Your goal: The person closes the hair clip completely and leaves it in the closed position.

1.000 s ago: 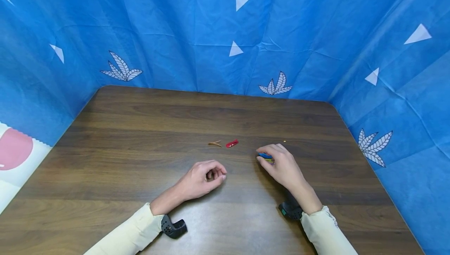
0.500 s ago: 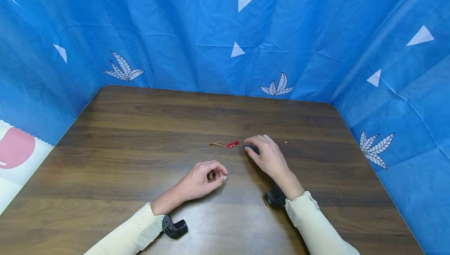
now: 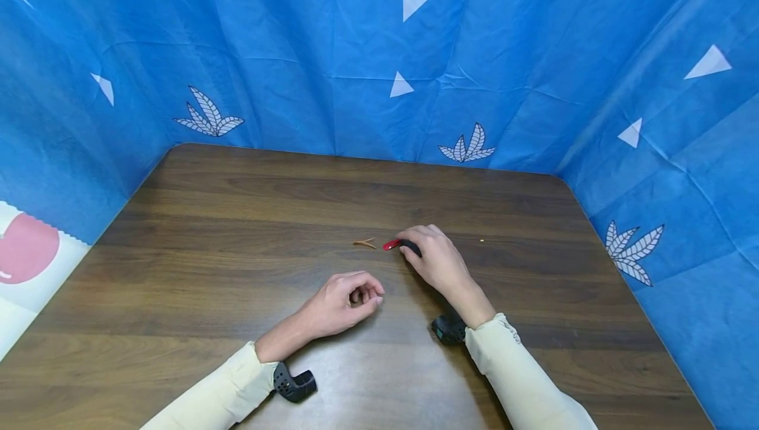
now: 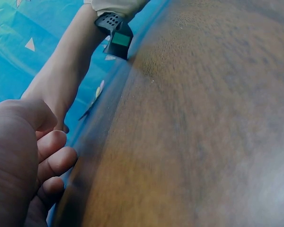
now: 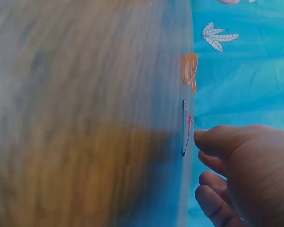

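My right hand [image 3: 435, 259] reaches over the middle of the table in the head view, fingertips at the right end of a red snap hair clip [image 3: 390, 245]. A dark rounded patch [image 3: 410, 247] shows between thumb and fingers; whether it is a held thing or shadow is unclear. In the right wrist view, the right hand [image 5: 241, 170] has its thumb tip beside a thin dark and red curved thing [image 5: 187, 127]. An orange hair clip [image 5: 190, 71] lies farther off; from the head it looks forked. My left hand [image 3: 340, 301] rests loosely curled on the table, holding nothing.
The brown wooden table [image 3: 249, 219] is bordered by a blue patterned curtain [image 3: 296, 35] at the back and sides. A tiny orange speck [image 3: 481, 240] lies to the right of my right hand.
My right hand has moved left and slightly away, up to the red hair clip. Blue and yellow seen between its fingers earlier no longer show. The left hand has stayed in place.
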Available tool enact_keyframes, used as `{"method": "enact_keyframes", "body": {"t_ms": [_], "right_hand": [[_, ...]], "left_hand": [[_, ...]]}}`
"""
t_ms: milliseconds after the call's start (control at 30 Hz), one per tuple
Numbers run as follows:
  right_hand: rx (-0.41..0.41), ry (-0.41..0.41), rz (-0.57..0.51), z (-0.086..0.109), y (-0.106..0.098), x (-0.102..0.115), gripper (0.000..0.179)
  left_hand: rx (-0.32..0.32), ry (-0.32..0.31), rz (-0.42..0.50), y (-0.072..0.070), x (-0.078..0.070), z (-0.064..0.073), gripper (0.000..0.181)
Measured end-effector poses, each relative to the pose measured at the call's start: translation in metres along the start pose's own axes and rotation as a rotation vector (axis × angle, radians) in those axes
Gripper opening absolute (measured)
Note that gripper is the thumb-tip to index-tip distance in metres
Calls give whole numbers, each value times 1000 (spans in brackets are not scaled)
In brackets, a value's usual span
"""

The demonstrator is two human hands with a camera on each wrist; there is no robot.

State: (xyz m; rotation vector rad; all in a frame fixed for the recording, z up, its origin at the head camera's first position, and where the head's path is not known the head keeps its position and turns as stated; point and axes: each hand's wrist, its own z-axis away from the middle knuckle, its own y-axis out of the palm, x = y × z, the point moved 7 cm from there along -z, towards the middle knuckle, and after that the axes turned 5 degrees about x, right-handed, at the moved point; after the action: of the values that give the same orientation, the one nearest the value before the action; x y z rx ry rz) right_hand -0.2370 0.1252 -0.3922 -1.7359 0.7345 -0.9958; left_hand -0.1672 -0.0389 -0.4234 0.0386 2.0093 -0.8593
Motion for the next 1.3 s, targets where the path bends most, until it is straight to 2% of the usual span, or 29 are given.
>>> {"method": "enact_keyframes", "body": {"t_ms": [400,833,1100,1300], "right_hand": [[-11,-40,6,-1,6,4,6],[-15,-51,17,0,10,3,5],[-14,-10,-50,10,5,3,3],[-16,-8,-106,22,1,3,9]], "left_hand": [[-12,6,0,1,0,1,7],[-10,9,-1,1,-1,0,7],[-14,13,-6,1,-1,1,7],[-34,36,-3,1,-2,0,9]]}}
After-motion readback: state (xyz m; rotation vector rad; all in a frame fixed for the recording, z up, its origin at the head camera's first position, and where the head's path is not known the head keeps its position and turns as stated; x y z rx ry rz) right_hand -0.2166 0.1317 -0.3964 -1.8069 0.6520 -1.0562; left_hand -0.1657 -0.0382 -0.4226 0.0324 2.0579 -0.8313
